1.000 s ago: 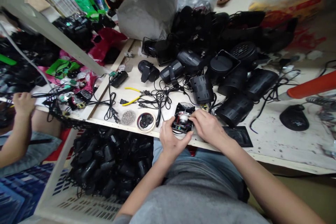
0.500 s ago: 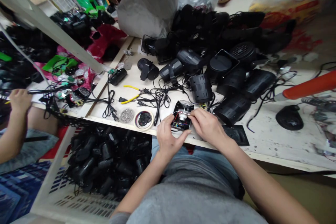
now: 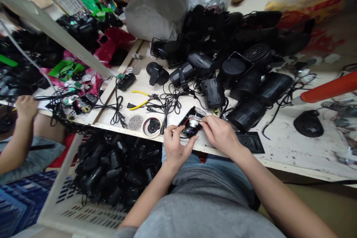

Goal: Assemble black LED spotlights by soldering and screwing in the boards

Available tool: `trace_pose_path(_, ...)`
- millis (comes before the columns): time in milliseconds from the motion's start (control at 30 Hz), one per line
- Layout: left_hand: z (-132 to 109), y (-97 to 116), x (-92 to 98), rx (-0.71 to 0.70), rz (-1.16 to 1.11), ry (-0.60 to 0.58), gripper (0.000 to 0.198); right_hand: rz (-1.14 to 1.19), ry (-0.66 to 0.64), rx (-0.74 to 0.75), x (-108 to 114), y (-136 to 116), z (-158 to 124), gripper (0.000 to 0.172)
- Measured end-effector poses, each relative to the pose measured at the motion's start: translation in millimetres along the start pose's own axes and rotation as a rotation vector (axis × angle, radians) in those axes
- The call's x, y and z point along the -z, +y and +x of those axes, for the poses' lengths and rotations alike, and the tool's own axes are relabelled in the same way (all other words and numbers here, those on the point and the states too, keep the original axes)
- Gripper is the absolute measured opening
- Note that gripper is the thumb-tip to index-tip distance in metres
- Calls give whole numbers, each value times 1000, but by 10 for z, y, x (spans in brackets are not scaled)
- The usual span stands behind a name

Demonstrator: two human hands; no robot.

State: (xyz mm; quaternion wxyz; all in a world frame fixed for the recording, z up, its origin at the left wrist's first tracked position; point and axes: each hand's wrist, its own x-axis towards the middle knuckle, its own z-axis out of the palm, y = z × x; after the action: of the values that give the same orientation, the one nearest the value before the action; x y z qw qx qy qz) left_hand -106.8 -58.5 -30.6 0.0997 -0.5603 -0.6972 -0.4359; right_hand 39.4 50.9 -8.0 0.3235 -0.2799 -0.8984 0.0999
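An open black housing (image 3: 184,122) lies at the table's front edge, with thin coloured wires, a round white-and-silver part (image 3: 193,123) and a clear lens-like piece inside. My left hand (image 3: 177,147) holds its near left side between thumb and fingers. From the right, my right hand (image 3: 221,135) pinches a thin silvery piece (image 3: 198,116) over the white part; the fingertips partly hide it. A flat black rectangular tray-like piece (image 3: 251,142) lies beside my right wrist. Left of the housing are a tape roll (image 3: 144,132) with small black parts inside and a dish of small metal screws (image 3: 135,122).
Yellow-handled pliers (image 3: 139,104) and tangled black cables (image 3: 170,104) lie behind my hands. Several black cylindrical lamp housings (image 3: 213,93) crowd the table's back. An orange-red handled tool (image 3: 329,89) juts in from the right. Below stands a white crate (image 3: 92,215) of black parts. Other people's hands (image 3: 26,109) are at left and back.
The black housing has turned and tilted in my hands, its lower end swinging left. My left hand has shifted slightly left with it; my right fingers stay at the silvery piece.
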Motion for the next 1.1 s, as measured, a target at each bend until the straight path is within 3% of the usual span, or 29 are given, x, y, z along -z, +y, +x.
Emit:
trace_pose_path(133, 62, -6, 53, -25, 17, 37, 37, 1, 65, -22, 18, -27, -16, 15)
trace_pose_path(333, 52, -66, 30, -47, -53, -131, 52, 6, 151, -41, 2, -34, -1, 14)
trace_pose_path(467, 63, -57, 72, -76, -66, -147, 43, 22, 190, -34, 142, -83, -68, 8)
trace_pose_path(633, 82, -35, 196, -152, 18, -200, 13, -60, 251, -38, 515, -121, -456, 10)
trace_pose_path(767, 76, -64, 249, -240, 39, -284, 7, -258, 292, -99, 692, 25, -905, 12)
trace_pose_path(900, 106, -73, 202, -322, 77, -334, 15, -446, 300, -118, 660, 184, -1197, 9)
trace_pose_path(1100, 149, -88, 25, -394, 163, -333, 13, -367, 404, -160, 547, 266, -1279, 19)
